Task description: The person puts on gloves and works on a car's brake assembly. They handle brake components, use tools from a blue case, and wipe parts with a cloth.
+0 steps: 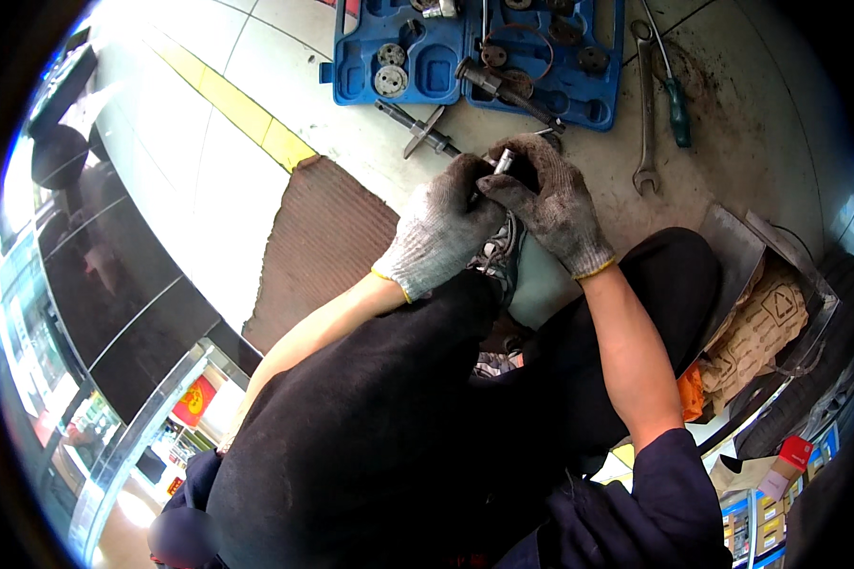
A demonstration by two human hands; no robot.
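Both my hands wear grey, dirt-stained knit gloves and meet in front of my knees. Between their fingertips is a small shiny metal cylinder [505,162]; its lower end is hidden by the gloves. My left hand [443,228] is closed on it from the left, and my right hand [558,211] curls round it from the other side. Just beyond the fingers lies a metal screw tool with a crossbar [419,129]. A dark threaded tool [493,83] rests across the edge of an open blue tool case [349,78], which holds several round metal discs [390,81].
On the floor to the right lie a combination wrench [646,119] and a green-handled screwdriver [678,116]. A corrugated brown sheet [323,232] and a yellow stripe [228,97] are at left. Near my right knee stands a bin with crumpled brown paper [764,327].
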